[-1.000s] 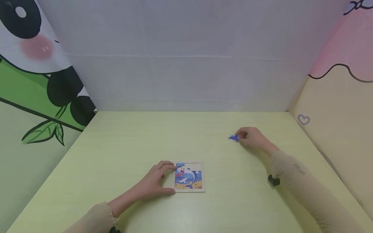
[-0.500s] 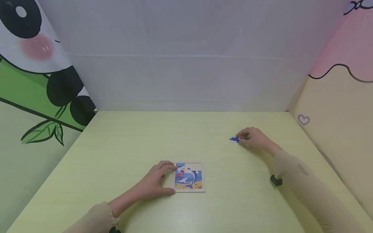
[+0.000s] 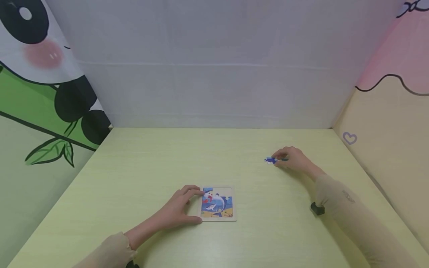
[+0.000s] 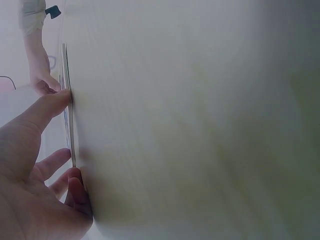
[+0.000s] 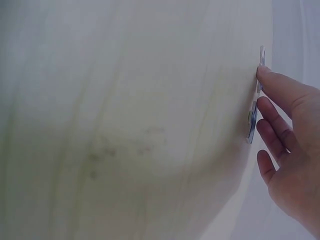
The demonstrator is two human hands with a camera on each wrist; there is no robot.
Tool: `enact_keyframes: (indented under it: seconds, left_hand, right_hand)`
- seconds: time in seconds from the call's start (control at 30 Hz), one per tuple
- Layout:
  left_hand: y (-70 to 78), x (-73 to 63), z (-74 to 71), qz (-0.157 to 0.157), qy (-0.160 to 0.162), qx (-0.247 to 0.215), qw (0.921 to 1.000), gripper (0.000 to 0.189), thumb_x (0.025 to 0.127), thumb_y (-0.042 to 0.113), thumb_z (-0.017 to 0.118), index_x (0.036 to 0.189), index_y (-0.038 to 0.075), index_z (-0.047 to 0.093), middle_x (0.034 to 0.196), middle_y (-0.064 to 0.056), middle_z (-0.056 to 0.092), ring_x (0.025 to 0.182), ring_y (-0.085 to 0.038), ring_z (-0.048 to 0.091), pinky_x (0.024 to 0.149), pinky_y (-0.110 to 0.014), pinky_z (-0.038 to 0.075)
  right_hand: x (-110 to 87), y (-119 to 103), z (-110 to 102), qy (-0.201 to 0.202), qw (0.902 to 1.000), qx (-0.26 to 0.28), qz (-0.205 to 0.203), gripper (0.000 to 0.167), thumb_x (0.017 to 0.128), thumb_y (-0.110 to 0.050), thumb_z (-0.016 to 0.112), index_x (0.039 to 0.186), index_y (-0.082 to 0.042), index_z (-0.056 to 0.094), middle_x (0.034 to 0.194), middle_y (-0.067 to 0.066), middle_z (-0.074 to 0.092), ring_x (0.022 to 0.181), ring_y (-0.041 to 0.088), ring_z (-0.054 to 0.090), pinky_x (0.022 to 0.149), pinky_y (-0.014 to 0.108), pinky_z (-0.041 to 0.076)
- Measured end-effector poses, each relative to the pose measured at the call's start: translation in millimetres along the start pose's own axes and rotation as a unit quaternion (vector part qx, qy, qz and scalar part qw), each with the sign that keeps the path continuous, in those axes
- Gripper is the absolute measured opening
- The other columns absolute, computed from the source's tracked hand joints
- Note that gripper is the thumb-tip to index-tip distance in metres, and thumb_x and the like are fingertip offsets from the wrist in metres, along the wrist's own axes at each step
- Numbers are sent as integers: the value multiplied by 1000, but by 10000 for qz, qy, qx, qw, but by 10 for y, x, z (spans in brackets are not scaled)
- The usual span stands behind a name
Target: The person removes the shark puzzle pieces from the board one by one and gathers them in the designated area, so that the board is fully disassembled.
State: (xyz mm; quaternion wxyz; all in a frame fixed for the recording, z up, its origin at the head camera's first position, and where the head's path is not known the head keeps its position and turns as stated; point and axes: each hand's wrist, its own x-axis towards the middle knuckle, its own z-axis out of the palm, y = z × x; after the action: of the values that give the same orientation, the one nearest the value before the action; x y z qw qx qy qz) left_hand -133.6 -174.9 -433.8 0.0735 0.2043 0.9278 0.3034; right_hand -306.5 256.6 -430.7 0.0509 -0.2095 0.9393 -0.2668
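A framed jigsaw puzzle with a dolphin picture lies on the table near the middle. Its upper right part shows pale bare backing. My left hand holds the frame at its left side, the thumb at the near corner and fingers on the far part; in the left wrist view the thumb presses its edge. Farther back on the right, my right hand pinches a blue and white puzzle piece. Seen edge-on in the right wrist view, the thin piece sits between thumb and fingers. A dark bit shows between the fingers.
The pale yellow table reaches back to a grey-white cloth wall. Printed panels stand on both sides, a panda pattern at left and a pink and cream one at right. Dark wrist devices sit on the sleeves.
The right hand has shifted slightly right and nearer with the puzzle piece, which now shows flatter. A dark bit has come into sight between its fingers. The left hand and frame have stayed still.
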Motion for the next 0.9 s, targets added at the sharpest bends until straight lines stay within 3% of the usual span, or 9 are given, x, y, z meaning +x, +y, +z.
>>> enact_keyframes:
  seconds: [0.1,0.23,0.33,0.57,0.77,0.9]
  left_hand:
    - [0,2,-1,-4,-3,-33,10000,74,72,35,86,137,18,55,146,-5,46,131,-31,45,106,-54,41]
    - [0,3,1,-15,-10,-47,10000,74,72,35,86,137,18,55,147,-6,46,131,-31,45,107,-55,41]
    - [1,2,3,-38,-13,-53,10000,74,72,35,86,137,18,55,146,-5,46,130,-29,46,106,-53,41]
    - [13,1,-15,-102,-27,-100,9999,73,71,34,86,135,17,55,145,-3,47,126,-26,47,104,-50,43]
    - [19,-7,-18,-127,-23,-86,9999,73,71,35,87,134,17,55,145,-1,47,121,-21,49,101,-45,45]
    - [16,-10,-18,-172,-31,-132,9998,73,71,36,87,133,17,55,145,-1,48,116,-18,49,98,-41,46]
  right_hand:
    - [-4,-7,-6,11,10000,-41,-5,34,87,-22,76,118,-10,70,106,11,72,104,32,64,93,54,46]
    - [-15,-60,-3,17,9998,-91,-156,43,84,-22,77,123,-8,66,110,13,70,109,36,61,100,65,33]
    - [-3,-129,38,60,9996,-140,-231,46,83,-21,78,125,-7,65,113,14,68,110,37,59,99,66,28]
    - [60,-481,219,245,9977,64,-623,37,85,-17,77,120,-9,69,111,11,70,103,30,61,94,54,42]
    - [87,-919,413,142,9964,281,-785,36,86,-19,76,121,-14,69,113,5,70,104,24,59,97,51,39]
    - [118,-1152,566,-29,9946,535,-892,35,86,-18,76,121,-15,69,114,3,71,104,19,60,95,41,45]
